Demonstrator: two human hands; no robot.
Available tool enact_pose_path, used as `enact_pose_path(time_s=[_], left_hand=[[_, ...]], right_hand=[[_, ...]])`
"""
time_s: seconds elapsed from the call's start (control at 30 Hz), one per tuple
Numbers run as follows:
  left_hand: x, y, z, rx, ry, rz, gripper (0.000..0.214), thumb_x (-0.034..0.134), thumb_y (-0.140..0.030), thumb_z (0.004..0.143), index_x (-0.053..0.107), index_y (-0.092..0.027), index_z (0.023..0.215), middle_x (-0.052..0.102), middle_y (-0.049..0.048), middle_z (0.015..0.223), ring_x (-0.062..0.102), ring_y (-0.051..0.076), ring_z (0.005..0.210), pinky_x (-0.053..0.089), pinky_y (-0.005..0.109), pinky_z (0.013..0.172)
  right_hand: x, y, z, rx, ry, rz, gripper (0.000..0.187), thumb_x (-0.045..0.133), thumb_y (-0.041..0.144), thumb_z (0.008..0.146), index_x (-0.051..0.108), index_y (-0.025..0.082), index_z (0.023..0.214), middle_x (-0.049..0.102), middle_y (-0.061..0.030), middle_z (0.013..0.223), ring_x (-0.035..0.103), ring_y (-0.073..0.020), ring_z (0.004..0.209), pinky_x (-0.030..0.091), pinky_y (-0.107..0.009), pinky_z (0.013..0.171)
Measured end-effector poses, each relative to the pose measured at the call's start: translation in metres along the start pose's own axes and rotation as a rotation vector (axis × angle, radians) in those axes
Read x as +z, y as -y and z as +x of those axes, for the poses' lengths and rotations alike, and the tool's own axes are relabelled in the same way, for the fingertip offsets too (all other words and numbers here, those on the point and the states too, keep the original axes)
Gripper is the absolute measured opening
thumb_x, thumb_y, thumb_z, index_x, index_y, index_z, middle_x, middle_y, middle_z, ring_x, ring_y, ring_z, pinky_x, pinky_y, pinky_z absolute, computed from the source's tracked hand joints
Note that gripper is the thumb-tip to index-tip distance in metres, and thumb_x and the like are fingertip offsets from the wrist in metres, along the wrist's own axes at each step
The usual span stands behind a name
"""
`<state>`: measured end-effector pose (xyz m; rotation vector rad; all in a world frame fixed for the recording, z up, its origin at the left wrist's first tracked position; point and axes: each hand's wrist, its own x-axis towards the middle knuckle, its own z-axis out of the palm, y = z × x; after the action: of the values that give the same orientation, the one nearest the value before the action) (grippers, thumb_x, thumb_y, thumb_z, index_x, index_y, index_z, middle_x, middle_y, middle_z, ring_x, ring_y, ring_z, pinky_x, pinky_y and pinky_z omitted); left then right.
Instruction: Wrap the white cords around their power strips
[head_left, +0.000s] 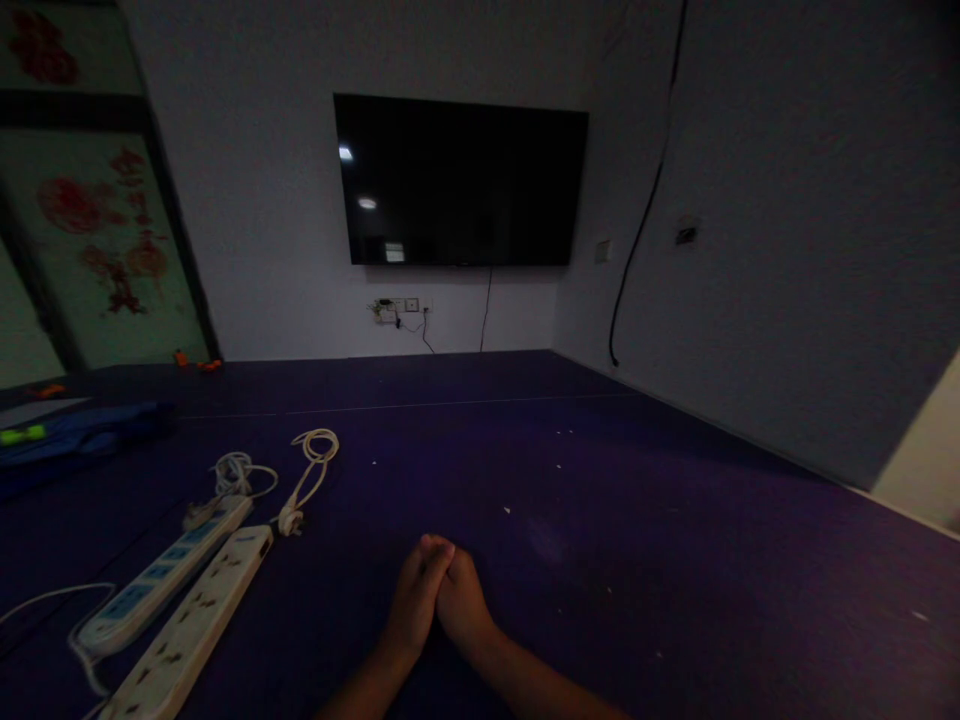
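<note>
My left hand (416, 588) and my right hand (463, 597) are clasped together low in the middle of the head view, above the dark purple floor (615, 520). Their fingers are closed against each other, and no object shows in either one. The space between the palms is hidden. To the left of my hands lies a white power strip (196, 615) with several sockets. Beside it is a second power strip (169, 572) with blue socket faces. A white plug (290, 518) with a looped cord rests just past the nearer strip.
A coiled white cable (234, 470) lies behind the strips. Blue cloth (97, 432) is at the far left. A television (465, 185) hangs on the back wall above wall sockets (405, 306). A black cable (637, 240) runs down the right wall. Small white scraps dot the floor.
</note>
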<state>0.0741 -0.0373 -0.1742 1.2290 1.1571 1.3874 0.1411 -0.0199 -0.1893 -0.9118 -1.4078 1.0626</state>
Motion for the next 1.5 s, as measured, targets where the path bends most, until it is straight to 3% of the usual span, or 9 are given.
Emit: enact_pose_path(time_s=[0.67, 1.17, 1.5], left_hand=[[0.001, -0.003, -0.001, -0.008, -0.016, 0.005, 0.031, 0.058, -0.048, 0.068, 0.061, -0.017, 0.069, 0.064, 0.0029, 0.071, 0.06, 0.022, 0.078, 0.046, 0.033, 0.075], [0.001, -0.003, -0.001, -0.027, -0.025, 0.009, 0.033, 0.058, -0.051, 0.067, 0.06, -0.018, 0.067, 0.063, 0.0029, 0.07, 0.059, 0.021, 0.076, 0.046, 0.032, 0.073], [0.0, -0.001, -0.001, -0.01, -0.004, 0.009, 0.031, 0.057, -0.048, 0.069, 0.059, -0.018, 0.065, 0.062, 0.0013, 0.068, 0.059, 0.021, 0.074, 0.045, 0.031, 0.071]], right_hand=[[0.0, 0.007, -0.002, -0.003, 0.009, 0.005, 0.037, 0.041, 0.045, 0.082, 0.046, 0.019, 0.056, 0.047, 0.0017, 0.053, 0.044, -0.011, 0.049, 0.034, -0.022, 0.047], [0.0, -0.003, 0.0, -0.008, -0.002, -0.005, 0.037, 0.041, 0.045, 0.082, 0.049, 0.019, 0.058, 0.05, 0.0013, 0.054, 0.046, -0.0117, 0.051, 0.034, -0.022, 0.046], [0.0, -0.001, 0.0, 0.013, 0.013, 0.014, 0.038, 0.041, 0.045, 0.082, 0.045, 0.019, 0.055, 0.044, 0.0026, 0.053, 0.042, -0.0106, 0.049, 0.031, -0.022, 0.046]])
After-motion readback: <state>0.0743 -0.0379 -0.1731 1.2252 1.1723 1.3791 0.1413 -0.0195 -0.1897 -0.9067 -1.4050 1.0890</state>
